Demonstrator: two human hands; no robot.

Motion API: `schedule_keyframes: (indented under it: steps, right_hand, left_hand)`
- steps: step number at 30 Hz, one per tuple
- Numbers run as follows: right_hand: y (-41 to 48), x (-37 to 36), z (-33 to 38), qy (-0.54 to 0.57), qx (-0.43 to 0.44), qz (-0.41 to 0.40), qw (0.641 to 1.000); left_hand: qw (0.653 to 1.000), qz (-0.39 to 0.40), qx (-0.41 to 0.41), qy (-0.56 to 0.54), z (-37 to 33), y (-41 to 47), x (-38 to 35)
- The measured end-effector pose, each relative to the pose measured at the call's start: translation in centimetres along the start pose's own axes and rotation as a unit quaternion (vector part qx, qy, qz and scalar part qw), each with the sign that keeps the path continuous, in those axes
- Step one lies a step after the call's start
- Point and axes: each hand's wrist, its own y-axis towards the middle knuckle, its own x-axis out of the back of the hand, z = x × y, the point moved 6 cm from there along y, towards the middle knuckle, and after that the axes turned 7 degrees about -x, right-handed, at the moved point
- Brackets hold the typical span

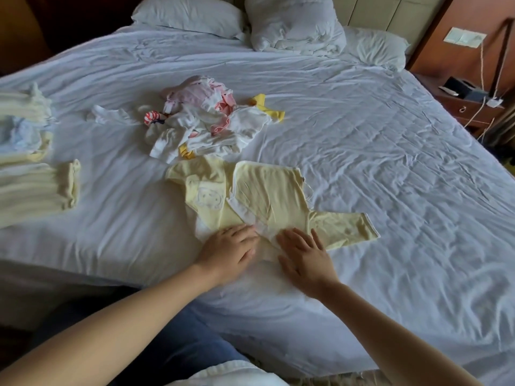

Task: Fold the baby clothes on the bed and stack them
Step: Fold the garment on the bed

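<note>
Wide bed with a creased white cotton sheet (362, 135) fills the frame. Pale yellow baby shirt with white trim (262, 196) lies spread flat at lower centre, one sleeve out to the right. Left hand (228, 253) rests palm down on the shirt's near edge, fingers straight, gripping nothing. Right hand (305, 260) lies just beside it, flat, fingers spread, likewise pressing cloth only. Loose heap of white, pink and yellow baby clothes (203, 121) at centre, just above the shirt. Folded cream and pale blue garments (30, 162) stacked at left edge. White pillows (189, 15) along the top. Brown wooden nightstand (471, 107) at upper right.
</note>
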Motion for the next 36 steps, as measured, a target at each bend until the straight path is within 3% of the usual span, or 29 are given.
schedule_keyframes:
  steps: [3, 8, 12, 16, 25, 32, 36]
  right_hand:
    - [3.3, 2.9, 0.7, -0.002, 0.037, -0.046, 0.998]
    - [9.8, 3.1, 5.3, -0.039, 0.096, 0.048, 0.993]
    - [14.9, 2.4, 9.0, -0.017, 0.115, 0.077, 0.99]
    - [19.8, 1.7, 12.8, 0.027, 0.126, 0.11, 0.986]
    - [27.0, -3.2, 21.2, -0.036, 0.213, 0.209, 0.954]
    - [29.7, -6.8, 22.6, -0.068, 0.213, 0.292, 0.93]
    - [30.0, -7.1, 22.5, -0.107, 0.201, 0.297, 0.927]
  left_hand:
    - [0.995, -0.098, -0.004, -0.008, 2.4, -0.8, 2.3]
    - [0.979, -0.182, 0.085, 0.016, 7.2, -1.3, 6.1]
    - [0.959, -0.217, 0.18, 0.021, 11.1, -2.5, 7.5]
    - [0.949, -0.202, 0.241, 0.001, 13.8, -4.0, 6.3]
    - [0.947, -0.255, 0.194, -0.029, 15.8, -4.8, 3.1]
    - [0.939, -0.282, 0.193, -0.038, 16.3, -5.2, 2.6]
    - [0.935, -0.276, 0.212, -0.062, 16.5, -5.5, 2.3]
